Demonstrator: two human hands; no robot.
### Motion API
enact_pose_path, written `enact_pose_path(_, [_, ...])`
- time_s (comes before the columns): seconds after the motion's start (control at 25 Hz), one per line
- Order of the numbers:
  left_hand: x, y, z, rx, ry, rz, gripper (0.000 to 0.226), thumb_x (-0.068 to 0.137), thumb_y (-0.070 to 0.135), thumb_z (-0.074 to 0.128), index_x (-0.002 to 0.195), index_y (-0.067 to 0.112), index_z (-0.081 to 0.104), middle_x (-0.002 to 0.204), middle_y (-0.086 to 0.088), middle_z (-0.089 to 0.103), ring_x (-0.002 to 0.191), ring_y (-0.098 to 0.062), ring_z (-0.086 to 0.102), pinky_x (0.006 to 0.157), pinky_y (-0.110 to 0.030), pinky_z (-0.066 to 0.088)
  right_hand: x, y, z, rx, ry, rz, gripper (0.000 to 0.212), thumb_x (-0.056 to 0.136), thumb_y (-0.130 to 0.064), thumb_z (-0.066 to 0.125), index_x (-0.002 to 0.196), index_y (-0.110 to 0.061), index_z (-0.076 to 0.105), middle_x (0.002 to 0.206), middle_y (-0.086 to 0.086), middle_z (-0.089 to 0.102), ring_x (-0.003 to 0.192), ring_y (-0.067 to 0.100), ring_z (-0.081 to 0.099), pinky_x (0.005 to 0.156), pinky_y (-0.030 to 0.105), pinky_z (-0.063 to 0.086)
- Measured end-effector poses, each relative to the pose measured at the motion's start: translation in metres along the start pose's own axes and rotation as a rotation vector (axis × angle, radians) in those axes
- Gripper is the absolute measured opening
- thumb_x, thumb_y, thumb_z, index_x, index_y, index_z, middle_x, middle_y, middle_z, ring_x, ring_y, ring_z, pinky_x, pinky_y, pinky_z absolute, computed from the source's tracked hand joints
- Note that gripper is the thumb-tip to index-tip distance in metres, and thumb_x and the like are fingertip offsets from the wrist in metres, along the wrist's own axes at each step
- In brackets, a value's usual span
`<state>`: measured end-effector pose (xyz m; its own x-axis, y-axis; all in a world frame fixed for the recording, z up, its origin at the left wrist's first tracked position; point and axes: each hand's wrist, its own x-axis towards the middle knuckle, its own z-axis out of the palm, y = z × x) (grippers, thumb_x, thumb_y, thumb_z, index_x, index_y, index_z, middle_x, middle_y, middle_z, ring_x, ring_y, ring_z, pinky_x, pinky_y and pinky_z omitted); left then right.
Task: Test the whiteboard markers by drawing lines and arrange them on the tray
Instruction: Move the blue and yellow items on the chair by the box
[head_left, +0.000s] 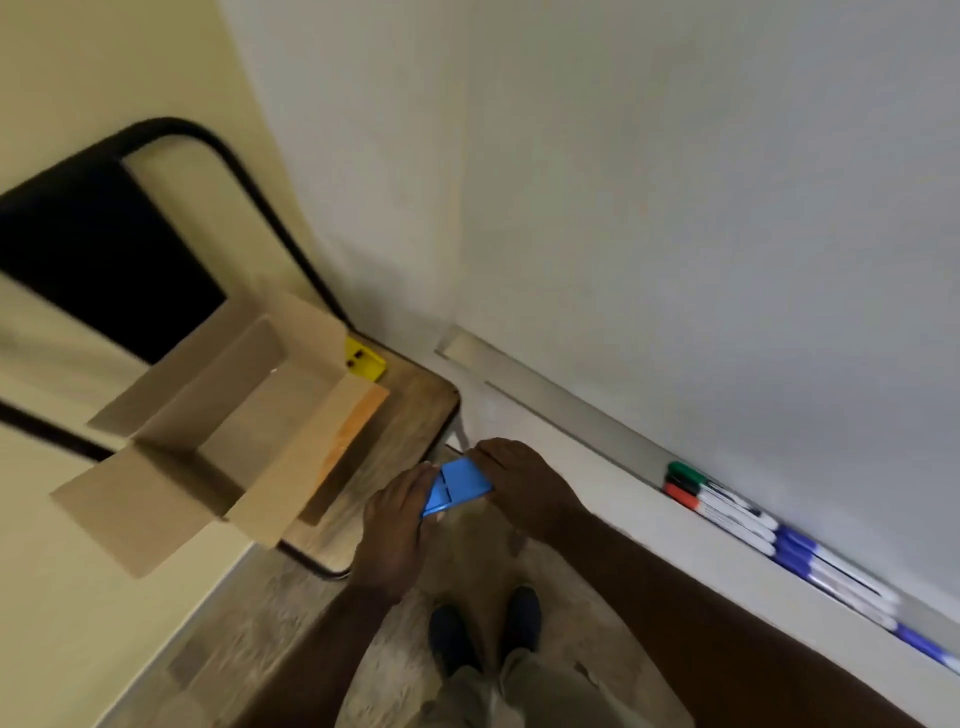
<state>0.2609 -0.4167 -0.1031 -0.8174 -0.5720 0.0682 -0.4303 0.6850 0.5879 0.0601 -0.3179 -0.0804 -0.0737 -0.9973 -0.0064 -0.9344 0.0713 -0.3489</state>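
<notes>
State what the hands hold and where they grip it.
A flat blue object: the left hand grips its lower-left end, the right hand its upper-right end.

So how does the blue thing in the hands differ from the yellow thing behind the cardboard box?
The blue object is gripped by both the left hand and right hand, off any surface; the yellow object lies untouched on the chair seat. The blue one shows almost whole, the yellow one is partly hidden by the cardboard box. Both look like flat, bright plastic.

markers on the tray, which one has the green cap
The green-capped marker is the one lying closest to the whiteboard, at the left end of the tray. The one beside it has a red cap; the markers further right are blue.
</notes>
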Motion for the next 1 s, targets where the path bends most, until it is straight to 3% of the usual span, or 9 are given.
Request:
enact_pose_path(0.12, [0.022,0.025,0.004,0.029,-0.051,0.176,0.054,0.098,0.041,0.029,0.144,0.015,0.038,0.146,-0.001,0.042,0.136,-0.017,0.035,0.109,-0.027,0.021,-0.037,0.007,-0.026,0.008,0.060,0.145,0.052,0.089,-0.029,0.050,0.137,-0.008,0.044,0.132,0.013,0.054,0.120,0.029,0.052,0.102,0.039,0.044])
enact_pose_path(0.24, [0.044,0.058,0.007,0.023,-0.078,0.291,0.058,0.099,0.049,0.022,0.142,0.014,0.039,0.144,-0.006,0.046,0.132,-0.020,0.040,0.107,-0.037,0.030,-0.072,0.012,-0.050,0.023,0.132,0.292,0.055,0.094,-0.025,0.053,0.144,-0.012,0.035,0.141,0.009,0.042,0.129,0.024,0.036,0.109,0.036,0.032])
enact_pose_path(0.4, [0.059,0.116,0.014,0.025,-0.089,0.418,0.060,0.099,0.050,0.020,0.141,0.011,0.039,0.139,-0.011,0.048,0.127,-0.020,0.039,0.106,-0.031,0.022,-0.123,0.023,-0.076,-0.050,0.254,0.356,0.063,0.084,-0.021,0.071,0.139,-0.010,0.042,0.134,0.011,0.048,0.122,0.026,0.042,0.100,0.039,0.044])
enact_pose_path(0.56, [0.061,0.172,0.042,-0.020,-0.141,0.516,0.055,0.099,0.049,0.026,0.140,0.014,0.035,0.137,-0.013,0.050,0.126,-0.019,0.041,0.106,-0.037,0.033,-0.187,0.037,-0.093,-0.064,0.290,0.452,0.069,0.085,-0.024,0.071,0.143,-0.014,0.036,0.137,0.010,0.044,0.126,0.028,0.041,0.099,0.040,0.044])
enact_pose_path(0.72, [0.053,0.225,0.084,-0.030,-0.183,0.595,0.051,0.097,0.036,0.037,0.141,0.013,0.035,0.140,-0.010,0.047,0.130,-0.020,0.039,0.110,-0.022,0.022,-0.256,0.056,-0.105,-0.027,0.337,0.530,0.066,0.087,-0.030,0.068,0.143,-0.014,0.037,0.141,0.008,0.044,0.128,0.026,0.040,0.104,0.039,0.040])
enact_pose_path(0.88, [0.043,0.286,0.125,-0.015,-0.192,0.668,0.054,0.094,0.042,0.040,0.140,0.014,0.036,0.137,-0.012,0.051,0.127,-0.019,0.040,0.105,-0.035,0.036,-0.322,0.076,-0.113,0.003,0.417,0.602,0.062,0.083,-0.030,0.071,0.137,-0.015,0.043,0.136,0.006,0.049,0.123,0.023,0.044,0.103,0.039,0.039])
enact_pose_path(1.0, [0.035,0.343,0.156,-0.016,-0.194,0.708,0.055,0.090,0.041,0.043,0.138,0.017,0.037,0.135,-0.010,0.054,0.125,-0.016,0.040,0.103,-0.032,0.031,-0.382,0.097,-0.123,0.009,0.445,0.652,0.060,0.082,-0.028,0.073,0.134,-0.014,0.045,0.133,0.005,0.051,0.119,0.024,0.045,0.102,0.038,0.039])
